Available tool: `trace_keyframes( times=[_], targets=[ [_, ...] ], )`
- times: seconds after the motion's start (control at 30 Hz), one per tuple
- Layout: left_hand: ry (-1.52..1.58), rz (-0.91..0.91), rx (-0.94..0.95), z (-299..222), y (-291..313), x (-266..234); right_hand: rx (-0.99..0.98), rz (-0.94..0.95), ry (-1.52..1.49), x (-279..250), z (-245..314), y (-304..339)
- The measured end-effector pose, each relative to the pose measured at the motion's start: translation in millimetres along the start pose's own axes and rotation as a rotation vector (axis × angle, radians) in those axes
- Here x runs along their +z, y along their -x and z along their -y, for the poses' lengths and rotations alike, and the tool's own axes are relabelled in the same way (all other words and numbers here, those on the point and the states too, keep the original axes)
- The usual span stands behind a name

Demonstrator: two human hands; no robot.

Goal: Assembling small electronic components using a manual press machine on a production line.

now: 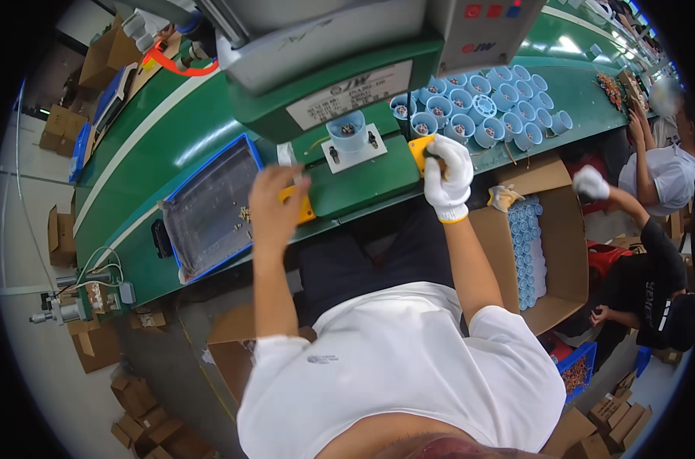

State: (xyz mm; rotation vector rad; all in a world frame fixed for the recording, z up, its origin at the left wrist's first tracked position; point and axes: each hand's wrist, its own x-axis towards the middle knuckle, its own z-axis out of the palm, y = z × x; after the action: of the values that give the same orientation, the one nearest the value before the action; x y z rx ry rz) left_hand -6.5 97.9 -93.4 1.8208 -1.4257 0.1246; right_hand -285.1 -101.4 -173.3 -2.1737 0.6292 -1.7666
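Note:
A light blue cup [347, 131] with small pieces inside stands on a metal fixture plate [355, 154], beneath the head of a green press [340, 84]. My bare left hand [275, 206] is smeared by motion, beside the left yellow button box [306, 208] at the press base; its fingers cannot be read clearly. In a white glove, my right hand [448, 174] is closed, its fingers curled against the right yellow button box [419, 153]. What lies inside those fingers is hidden.
Many light blue cups [485, 107] holding small pieces crowd the green bench at right. A blue-edged tray [210, 218] with scattered small pieces lies left. An open carton [566, 252] of stacked blue cups stands right of my legs. Co-workers [661, 168] sit at far right.

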Motion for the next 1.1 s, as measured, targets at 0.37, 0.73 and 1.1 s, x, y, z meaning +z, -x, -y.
trace_keyframes(
  times=[0.37,0.73,1.1],
  targets=[
    [-0.340,-0.213,0.137,13,44,-4,-0.030,0.105,0.160,16,1,-15],
    [-0.446,0.098,-0.294,145,52,-83,0.080,0.046,-0.104,9,-13,23],
    [-0.509,0.229,-0.065,151,37,-84,0.101,0.027,-0.070,10,-16,19]
  ],
)
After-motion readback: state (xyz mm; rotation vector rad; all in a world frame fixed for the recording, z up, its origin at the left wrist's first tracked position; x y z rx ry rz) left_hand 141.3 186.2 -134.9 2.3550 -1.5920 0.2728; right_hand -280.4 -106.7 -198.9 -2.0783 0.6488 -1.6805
